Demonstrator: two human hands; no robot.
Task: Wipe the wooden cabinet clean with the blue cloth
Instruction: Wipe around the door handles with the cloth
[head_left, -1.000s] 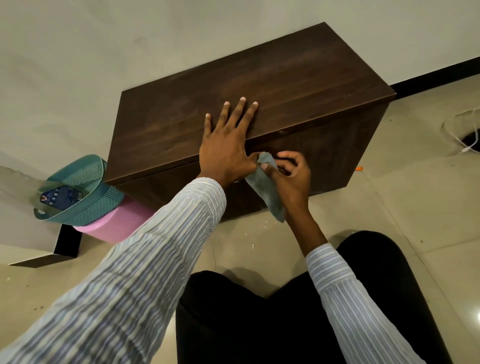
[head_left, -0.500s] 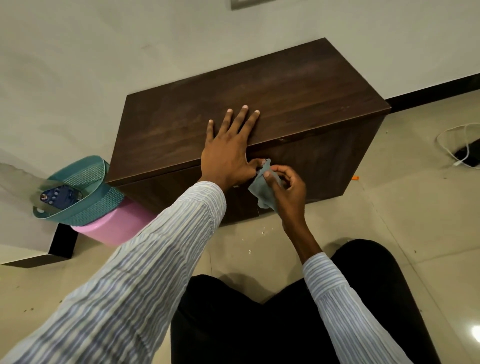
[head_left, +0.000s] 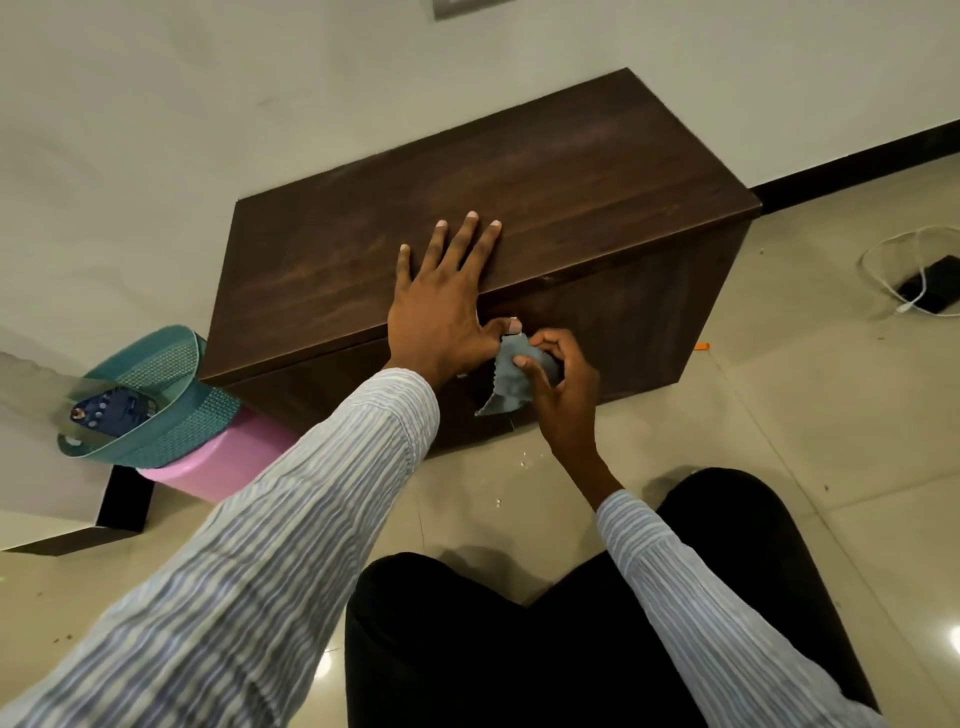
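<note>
Where tiled floor (head_left: 779, 441) meets wall (head_left: 208, 104), wooden cabinet (head_left: 519, 208)

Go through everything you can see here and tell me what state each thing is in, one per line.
wooden cabinet: upright on the floor, front shut.
blue cloth: crumpled, held against the cabinet's front.
right hand: fingers curled round the cloth.
left hand: flat on the cabinet's top, fingers spread.
teal basket: tilted, resting on the pink bin.
white cable: looped on the floor.
</note>
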